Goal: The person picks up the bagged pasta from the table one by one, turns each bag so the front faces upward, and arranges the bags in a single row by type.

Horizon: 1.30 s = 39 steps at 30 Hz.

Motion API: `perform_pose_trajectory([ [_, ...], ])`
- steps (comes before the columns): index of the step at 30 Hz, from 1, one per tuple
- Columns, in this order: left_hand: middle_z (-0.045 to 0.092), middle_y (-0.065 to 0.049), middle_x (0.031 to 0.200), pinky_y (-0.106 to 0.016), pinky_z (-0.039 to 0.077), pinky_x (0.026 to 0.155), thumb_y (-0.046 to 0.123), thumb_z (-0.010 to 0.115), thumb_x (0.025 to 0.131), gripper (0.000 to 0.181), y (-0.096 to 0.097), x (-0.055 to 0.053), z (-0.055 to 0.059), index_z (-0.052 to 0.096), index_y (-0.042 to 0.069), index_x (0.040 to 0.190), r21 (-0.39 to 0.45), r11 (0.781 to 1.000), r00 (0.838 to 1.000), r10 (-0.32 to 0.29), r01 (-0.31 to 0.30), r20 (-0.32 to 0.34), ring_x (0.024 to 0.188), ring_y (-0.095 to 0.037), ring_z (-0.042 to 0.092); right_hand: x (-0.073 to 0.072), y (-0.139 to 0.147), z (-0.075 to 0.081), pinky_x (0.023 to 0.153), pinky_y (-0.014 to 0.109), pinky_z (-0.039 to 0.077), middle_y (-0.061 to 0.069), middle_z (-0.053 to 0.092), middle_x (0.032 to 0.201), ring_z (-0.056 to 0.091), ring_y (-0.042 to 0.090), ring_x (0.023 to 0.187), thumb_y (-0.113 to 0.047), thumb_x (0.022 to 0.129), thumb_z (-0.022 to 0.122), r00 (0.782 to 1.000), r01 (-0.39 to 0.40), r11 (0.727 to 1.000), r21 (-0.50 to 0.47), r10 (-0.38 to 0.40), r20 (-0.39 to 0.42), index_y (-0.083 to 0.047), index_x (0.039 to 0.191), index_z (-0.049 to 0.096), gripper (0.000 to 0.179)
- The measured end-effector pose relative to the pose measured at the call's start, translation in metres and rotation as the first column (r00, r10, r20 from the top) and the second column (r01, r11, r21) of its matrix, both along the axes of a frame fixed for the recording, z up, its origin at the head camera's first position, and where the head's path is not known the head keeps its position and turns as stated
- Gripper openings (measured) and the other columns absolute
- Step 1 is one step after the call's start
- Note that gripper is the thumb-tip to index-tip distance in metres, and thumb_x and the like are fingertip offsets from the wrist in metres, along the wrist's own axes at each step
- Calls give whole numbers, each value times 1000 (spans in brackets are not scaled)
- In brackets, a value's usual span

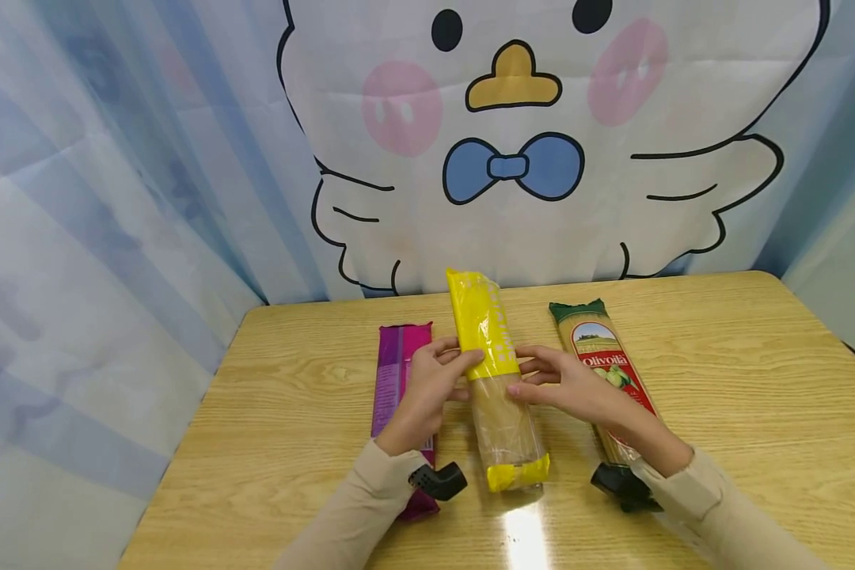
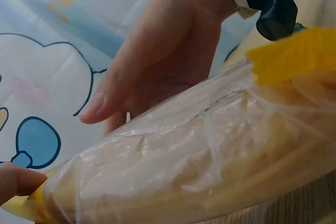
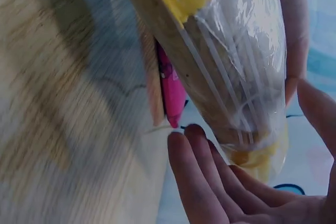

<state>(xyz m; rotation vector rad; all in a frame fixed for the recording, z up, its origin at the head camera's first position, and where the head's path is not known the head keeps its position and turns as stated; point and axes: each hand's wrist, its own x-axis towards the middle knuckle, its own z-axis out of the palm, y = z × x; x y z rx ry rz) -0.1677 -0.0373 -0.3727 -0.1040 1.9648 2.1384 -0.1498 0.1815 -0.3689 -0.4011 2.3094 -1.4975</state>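
left hand (image 1: 431,386) grips yellow pasta pack (image 1: 495,388); right hand (image 1: 577,388) touches it, fingers straight

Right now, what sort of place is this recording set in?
Probably a staged recording corner indoors: a small wooden table against a cartoon duck backdrop cloth, with three pasta packets laid in a row, the yellow packet in hand.

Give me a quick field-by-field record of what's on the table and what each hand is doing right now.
surface: wooden table
middle item: yellow spaghetti pack, far end tilted up off the table
left item: purple pack, lying flat, partly under the left arm
right item: green and red pasta pack, lying flat
left hand: fingers curled round the yellow spaghetti pack's left side
right hand: fingers straight, touching the pack's right side
backdrop: cartoon duck curtain
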Motion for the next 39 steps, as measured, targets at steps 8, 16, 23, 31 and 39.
perform_pose_trajectory([
  [8, 70, -15, 117, -28, 58, 62, 24, 72, 90, 53, -5, -2, -2, 54, 0, 134, 72, 996, 998, -57, 54, 36, 93, -18, 69, -2, 0, -4, 87, 41, 59, 24, 54, 136, 61, 32, 118, -34, 96, 66, 993, 31, 993, -117, -17, 115, 1, 148, 37, 68],
  [16, 66, -16, 121, -29, 60, 69, 26, 69, 93, 56, -7, -2, -3, 49, 1, 139, 129, 986, 991, -118, 110, 56, 99, -21, 68, -2, -1, 0, 85, 42, 60, 25, 53, 134, 63, 30, 112, -32, 93, 71, 987, 86, 988, -132, -66, 144, 1, 149, 32, 77],
  [23, 64, -16, 124, -31, 61, 72, 29, 70, 93, 55, -7, -2, -8, 54, 4, 139, 124, 984, 991, -129, 124, 34, 99, -21, 69, -2, -4, 8, 83, 43, 60, 25, 55, 131, 65, 28, 108, -33, 91, 73, 980, 130, 986, -107, -111, 162, 2, 152, 27, 84],
  [31, 63, -14, 119, -43, 62, 72, 32, 73, 91, 52, -11, 2, -12, 61, 4, 133, 42, 994, 995, -96, 97, -14, 91, -19, 67, -2, -7, 15, 81, 41, 59, 26, 52, 134, 66, 26, 104, -32, 89, 76, 971, 183, 980, -75, -168, 171, 1, 152, 27, 86],
  [39, 66, -15, 117, -37, 62, 69, 29, 73, 91, 50, -14, 1, -14, 61, 4, 132, 74, 992, 995, -104, 104, -13, 89, -19, 70, -1, -8, 12, 81, 43, 60, 27, 53, 133, 66, 25, 101, -29, 90, 74, 974, 168, 982, -86, -152, 166, 2, 151, 28, 83],
])
